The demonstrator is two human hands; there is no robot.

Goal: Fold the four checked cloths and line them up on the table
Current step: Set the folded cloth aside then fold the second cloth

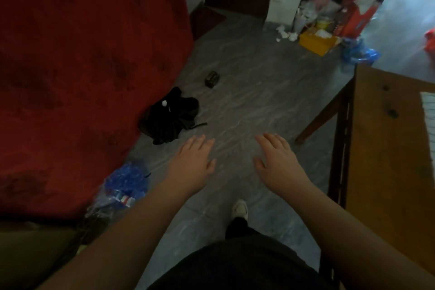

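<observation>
Left hand point(193, 162), right hand point(277, 162) empty, fingers spread, mid-frame over floor. Wooden table point(386, 148) right edge; pale cloth edge point(428, 115) just visible. Probably before or between folds: turn right, grasp cloth.

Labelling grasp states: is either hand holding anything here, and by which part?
Nothing is held. The left hand and right hand are both open, fingers spread, above the grey marbled floor.

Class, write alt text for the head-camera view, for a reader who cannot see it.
The left hand and right hand reach forward, open and empty, over a grey floor. A wooden table stands at right, a red cover at left, a black bundle beside it.
</observation>
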